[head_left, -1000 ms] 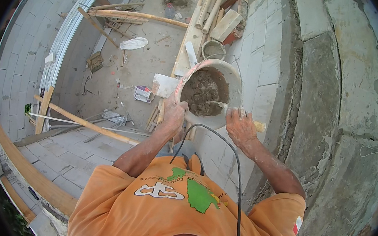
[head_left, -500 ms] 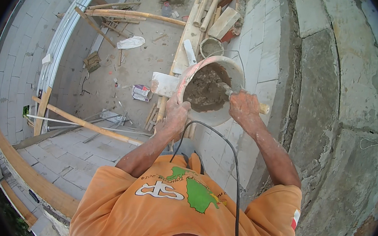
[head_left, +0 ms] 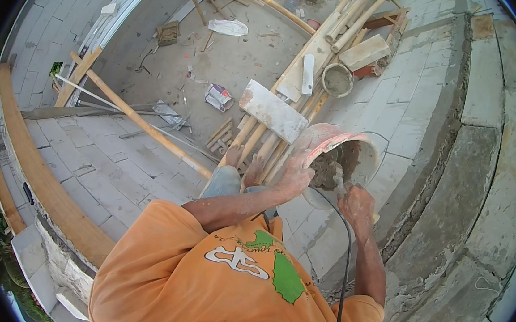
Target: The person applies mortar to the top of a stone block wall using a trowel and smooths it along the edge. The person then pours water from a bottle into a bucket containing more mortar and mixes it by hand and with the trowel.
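"So, which step in hand, judging by the look of it?"

"Apparently stirring or scooping wet mortar (head_left: 325, 170) inside the bucket (head_left: 366, 162), with the trowel (head_left: 339, 180) dipped into the open mouth."

"And the bucket, where to find it?"

"Right of centre in the scene, just beside the pale block (head_left: 273, 111) lying across the bamboo poles (head_left: 254, 139). Seemingly tilted, mouth toward the near right. Resting on what? Impossible to tell from here. Farther off, a smaller round pail (head_left: 338, 80), well apart from both hands."

"Now the state of each grip?"

"Left grip (head_left: 295, 176): clasped over the near left side of the bucket's rim, thumb seemingly on the inner side. Right grip (head_left: 357, 205): closed around the trowel, with the butt of the handle (head_left: 376, 219) poking out on the near right."

"Next move, then: calling for what?"

"Probably a firm left hold against the push of the blade, plus a turn of the right wrist to bring up mortar without slopping it over the rim."

"Arms?"

"Left forearm slanting far and right across the front of the orange shirt (head_left: 197, 279), bent at the elbow. Right forearm running almost straight away from the near edge, elbow low, fist angled in over the mouth."
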The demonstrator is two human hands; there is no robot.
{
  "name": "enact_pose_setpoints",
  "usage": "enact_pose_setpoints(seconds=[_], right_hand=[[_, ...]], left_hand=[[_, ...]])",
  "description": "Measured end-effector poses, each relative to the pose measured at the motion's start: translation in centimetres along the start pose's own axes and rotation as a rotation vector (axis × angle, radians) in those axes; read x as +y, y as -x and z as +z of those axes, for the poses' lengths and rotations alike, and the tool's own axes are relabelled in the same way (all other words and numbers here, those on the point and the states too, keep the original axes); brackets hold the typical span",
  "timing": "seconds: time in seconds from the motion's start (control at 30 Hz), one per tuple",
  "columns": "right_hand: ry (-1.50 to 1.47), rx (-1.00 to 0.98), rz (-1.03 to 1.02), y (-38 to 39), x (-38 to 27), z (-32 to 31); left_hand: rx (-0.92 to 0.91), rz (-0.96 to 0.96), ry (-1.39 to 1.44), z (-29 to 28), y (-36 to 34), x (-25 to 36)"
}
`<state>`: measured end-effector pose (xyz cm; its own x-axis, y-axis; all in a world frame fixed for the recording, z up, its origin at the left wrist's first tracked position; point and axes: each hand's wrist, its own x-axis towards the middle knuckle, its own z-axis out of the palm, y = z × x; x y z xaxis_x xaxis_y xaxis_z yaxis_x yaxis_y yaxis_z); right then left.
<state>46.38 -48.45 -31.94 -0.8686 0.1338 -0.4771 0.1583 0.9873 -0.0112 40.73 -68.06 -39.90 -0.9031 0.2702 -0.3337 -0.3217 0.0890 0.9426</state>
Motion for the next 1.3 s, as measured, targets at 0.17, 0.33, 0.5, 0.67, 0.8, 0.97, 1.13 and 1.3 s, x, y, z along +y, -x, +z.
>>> enact_pose_setpoints(seconds=[0.17,0.33,0.5,0.67,0.8,0.97,1.13,1.3], right_hand=[[-0.018,0.128,0.090,2.3,-1.2,-4.2],[0.048,0.076,-0.004,0.0,-0.9,-0.4],[0.179,0.098,0.180,-0.6,-0.5,-3.0],[0.374,0.410,0.146,-1.7,-1.2,-4.7],[0.596,0.362,-0.015,-2.7,-3.2,-2.4],[0.601,0.402,-0.113,-0.5,-3.0,0.3],[0.518,0.404,-0.163,3.1,-2.4,1.7],[0.175,0.214,0.109,4.8,-0.8,-2.7]], left_hand=[[-0.091,-0.181,0.132,-0.2,-0.7,-0.3],[-0.178,-0.229,-0.050,-1.4,-1.2,3.8],[-0.181,-0.202,0.148,-2.3,-1.6,3.0],[-0.159,-0.189,0.135,-2.2,-2.1,3.6],[-0.131,-0.225,0.319,-2.8,-1.8,5.8],[-0.161,-0.252,0.252,-3.3,-1.4,4.8],[-0.183,-0.230,0.278,-3.1,-1.2,4.6],[-0.181,-0.219,0.303,-2.3,-0.8,2.6]])
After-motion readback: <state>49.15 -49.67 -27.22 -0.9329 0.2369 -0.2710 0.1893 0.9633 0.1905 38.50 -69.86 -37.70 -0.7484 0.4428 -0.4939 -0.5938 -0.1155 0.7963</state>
